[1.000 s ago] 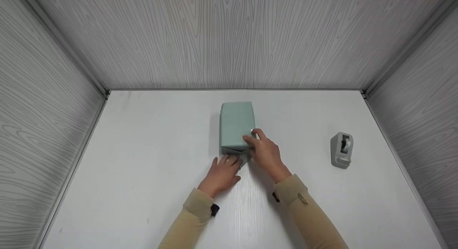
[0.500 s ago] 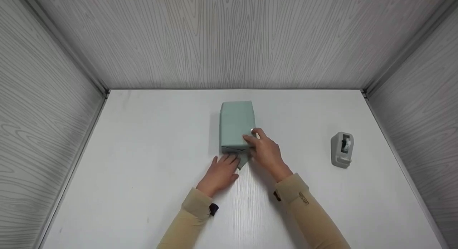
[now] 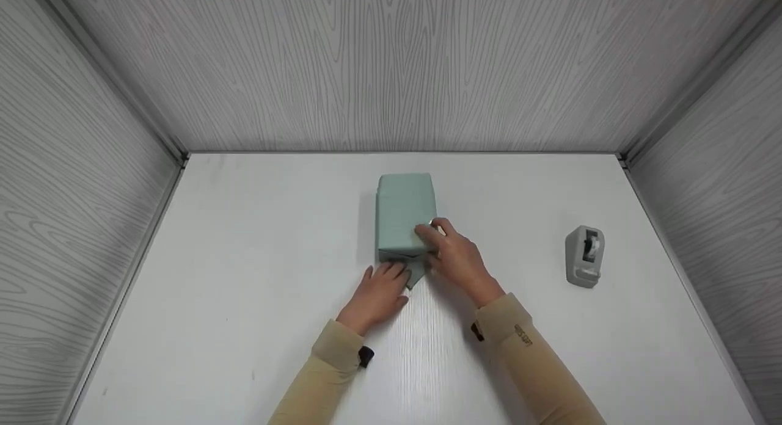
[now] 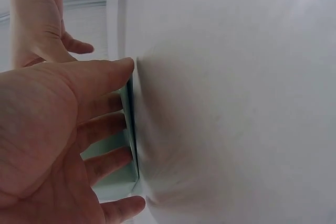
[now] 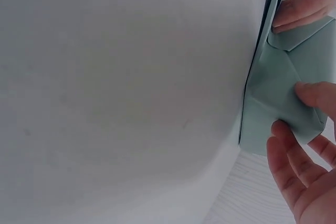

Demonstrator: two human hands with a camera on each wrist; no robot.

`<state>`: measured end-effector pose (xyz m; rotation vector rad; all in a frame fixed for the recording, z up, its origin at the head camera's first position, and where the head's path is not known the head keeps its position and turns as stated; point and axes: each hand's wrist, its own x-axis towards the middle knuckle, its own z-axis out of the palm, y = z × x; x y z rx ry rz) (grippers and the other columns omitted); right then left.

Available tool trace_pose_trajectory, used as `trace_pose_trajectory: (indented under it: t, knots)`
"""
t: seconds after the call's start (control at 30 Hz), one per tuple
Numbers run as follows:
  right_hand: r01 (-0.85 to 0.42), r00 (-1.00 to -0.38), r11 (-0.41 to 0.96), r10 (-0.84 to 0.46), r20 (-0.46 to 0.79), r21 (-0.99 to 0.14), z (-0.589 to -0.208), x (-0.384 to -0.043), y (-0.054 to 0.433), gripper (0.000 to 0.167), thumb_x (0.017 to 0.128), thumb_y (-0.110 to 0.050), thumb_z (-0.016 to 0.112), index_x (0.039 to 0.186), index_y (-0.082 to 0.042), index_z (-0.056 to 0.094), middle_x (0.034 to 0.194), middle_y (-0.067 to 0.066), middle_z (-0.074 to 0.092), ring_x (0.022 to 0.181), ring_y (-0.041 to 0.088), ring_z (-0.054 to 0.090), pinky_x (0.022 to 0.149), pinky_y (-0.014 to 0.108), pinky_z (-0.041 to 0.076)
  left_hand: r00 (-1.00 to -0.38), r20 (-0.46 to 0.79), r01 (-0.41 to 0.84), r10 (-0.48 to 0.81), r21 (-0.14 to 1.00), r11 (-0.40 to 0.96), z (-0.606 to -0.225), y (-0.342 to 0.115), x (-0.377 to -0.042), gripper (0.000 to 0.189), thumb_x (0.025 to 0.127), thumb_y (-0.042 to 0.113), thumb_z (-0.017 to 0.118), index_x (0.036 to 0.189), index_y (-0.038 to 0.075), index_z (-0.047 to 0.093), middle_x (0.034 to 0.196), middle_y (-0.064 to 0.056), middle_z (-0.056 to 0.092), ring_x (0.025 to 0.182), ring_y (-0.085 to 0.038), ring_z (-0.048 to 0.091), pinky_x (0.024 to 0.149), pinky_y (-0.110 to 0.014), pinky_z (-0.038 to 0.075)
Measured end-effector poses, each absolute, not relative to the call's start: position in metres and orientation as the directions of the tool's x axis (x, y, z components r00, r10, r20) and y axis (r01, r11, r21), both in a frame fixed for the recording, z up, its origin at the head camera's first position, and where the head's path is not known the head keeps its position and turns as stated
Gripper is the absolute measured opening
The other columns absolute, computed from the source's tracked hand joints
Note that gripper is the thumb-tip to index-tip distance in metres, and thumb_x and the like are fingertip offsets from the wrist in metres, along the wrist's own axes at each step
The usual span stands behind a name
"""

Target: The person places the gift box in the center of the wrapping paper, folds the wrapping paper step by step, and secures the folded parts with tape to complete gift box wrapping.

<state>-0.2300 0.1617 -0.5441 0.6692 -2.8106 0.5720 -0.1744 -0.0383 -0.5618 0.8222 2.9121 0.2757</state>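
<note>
A box wrapped in pale green paper [image 3: 404,208] lies on the white table, its near end towards me. At that end a pointed paper flap [image 3: 416,275] sticks out along the tabletop. My left hand [image 3: 376,297] has its fingers extended against the near end and flap; in the left wrist view they reach the green paper [image 4: 113,182]. My right hand [image 3: 458,260] holds the box's near right corner, its fingers bent around it. In the right wrist view, the right thumb [image 5: 317,97] and fingers touch the folded end paper [image 5: 273,77].
A grey tape dispenser [image 3: 584,257] with a roll of tape stands on the right part of the white table [image 3: 244,260]. Grey wood-grain panels [image 3: 391,71] enclose the table at the back and both sides.
My left hand has shifted slightly left, so more of the pointed flap shows. The right hand keeps its hold while its forearm moves slightly right. The box stays nearly still.
</note>
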Motion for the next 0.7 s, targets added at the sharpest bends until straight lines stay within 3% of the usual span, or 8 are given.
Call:
trace_pose_trajectory:
  t: [0.2,0.47,0.7]
  knots:
    - [-0.484,-0.871,0.803,-0.402,0.283,-0.348,-0.5461,-0.2329,0.1655,0.053,0.081,-0.011,0.082,0.128,-0.020,0.060,0.135,0.002,0.045,0.080,0.020,0.062,0.067,0.036,0.053,-0.844,-0.047,0.516,0.534,0.196,0.834,-0.5616,-0.0379,-0.1741,0.048,0.096,0.030,0.064,0.138,0.010,0.054,0.142,-0.007,0.048,0.133,-0.029,0.041,0.102,-0.060,0.036]
    - [-0.492,-0.870,0.777,-0.424,0.252,-0.392,-0.5469,-0.2366,0.1688,0.049,0.083,-0.010,0.080,0.128,-0.016,0.062,0.138,0.001,0.048,0.101,0.022,0.064,0.080,0.037,0.053,-0.849,-0.031,0.513,0.528,0.197,0.836,-0.5631,-0.0363,-0.1734,0.047,0.095,0.030,0.065,0.136,0.010,0.056,0.141,-0.007,0.049,0.132,-0.029,0.041,0.102,-0.059,0.037]
    - [-0.490,-0.872,0.754,-0.427,0.239,-0.438,-0.5451,-0.2369,0.1698,0.046,0.084,-0.007,0.078,0.127,-0.016,0.063,0.138,0.000,0.049,0.095,0.020,0.065,0.077,0.034,0.053,-0.846,-0.008,0.524,0.533,0.175,0.834,-0.5635,-0.0361,-0.1741,0.045,0.095,0.030,0.066,0.134,0.010,0.058,0.141,-0.007,0.050,0.130,-0.030,0.043,0.101,-0.059,0.039]
